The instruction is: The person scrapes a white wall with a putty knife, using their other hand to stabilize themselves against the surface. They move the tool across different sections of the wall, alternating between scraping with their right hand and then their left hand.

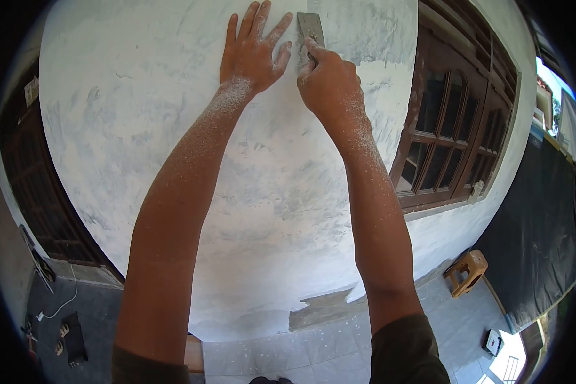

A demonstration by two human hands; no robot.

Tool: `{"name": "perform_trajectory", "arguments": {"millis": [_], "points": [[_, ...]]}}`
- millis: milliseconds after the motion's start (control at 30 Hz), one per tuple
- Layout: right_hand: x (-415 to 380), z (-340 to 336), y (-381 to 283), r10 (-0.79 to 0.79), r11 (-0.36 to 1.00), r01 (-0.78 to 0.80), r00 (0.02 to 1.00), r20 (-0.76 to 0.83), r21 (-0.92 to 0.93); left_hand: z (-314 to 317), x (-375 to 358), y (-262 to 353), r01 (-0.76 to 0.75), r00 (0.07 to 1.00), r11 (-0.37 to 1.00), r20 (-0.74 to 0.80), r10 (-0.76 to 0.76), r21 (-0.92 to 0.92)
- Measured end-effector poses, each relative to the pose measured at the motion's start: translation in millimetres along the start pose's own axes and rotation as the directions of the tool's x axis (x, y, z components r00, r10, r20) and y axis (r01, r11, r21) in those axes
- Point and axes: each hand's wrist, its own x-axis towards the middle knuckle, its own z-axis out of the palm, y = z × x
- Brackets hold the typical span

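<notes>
My left hand [251, 51] lies flat against the wall, fingers spread, holding nothing. Beside it to the right, my right hand [329, 77] is closed round a putty knife [310, 24], its index finger stretched along the metal blade. The blade points up and appears to touch the wall; the handle is hidden in my fist. White dust covers both wrists and forearms. The wall [281, 185] is coated in patchy white and grey filler, with a bare grey-brown patch near its foot.
A brown wooden window [454, 121] is at the right, and a dark wooden door [48, 173] at the left. On the tiled floor stands a tan stool [467, 272]. A white cable [70, 297] and sandals [63, 336] lie lower left; a dark sheet [531, 224] hangs at the right.
</notes>
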Motion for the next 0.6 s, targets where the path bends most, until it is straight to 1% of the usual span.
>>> {"name": "perform_trajectory", "arguments": {"millis": [133,200,233,267,300,367,400,467,600], "points": [[-14,7,7,-0.018,1.0,0.018,1.0,-0.017,-0.001,0,-1,0,0.002,1.0,1.0,-0.001,-0.002,0.014],[-27,17,17,-0.063,0.998,0.063,0.997,-0.043,-0.023,0,0,0,0.003,1.0,1.0,0.009,-0.003,0.0],[-23,15,15,-0.03,1.0,0.03,1.0,-0.005,-0.004,1,-1,0,0.012,1.0,1.0,0.005,-0.012,-0.001],[-14,11,10,-0.032,0.999,0.032,0.999,-0.004,-0.006,3,0,-1,0.002,1.0,1.0,-0.018,-0.002,0.01],[-3,6,4,-0.047,0.999,0.047,0.998,-0.036,-0.005,4,0,0,-0.014,0.999,1.0,-0.036,0.015,0.02],[4,6,1,-0.105,0.994,0.104,0.989,-0.103,-0.017,2,0,1,-0.009,1.0,1.0,-0.022,0.01,0.009],[0,6,4,-0.101,0.995,0.1,0.99,-0.103,-0.017,1,0,1,0.0,1.0,1.0,-0.005,0.0,-0.004],[-15,6,14,-0.036,0.999,0.036,0.999,-0.031,0.009,1,0,1,-0.003,1.0,1.0,-0.009,0.003,-0.012],[-10,9,16,-0.047,0.999,0.046,0.999,-0.022,-0.018,1,-1,2,-0.007,0.999,0.999,-0.032,0.006,-0.034]]}}
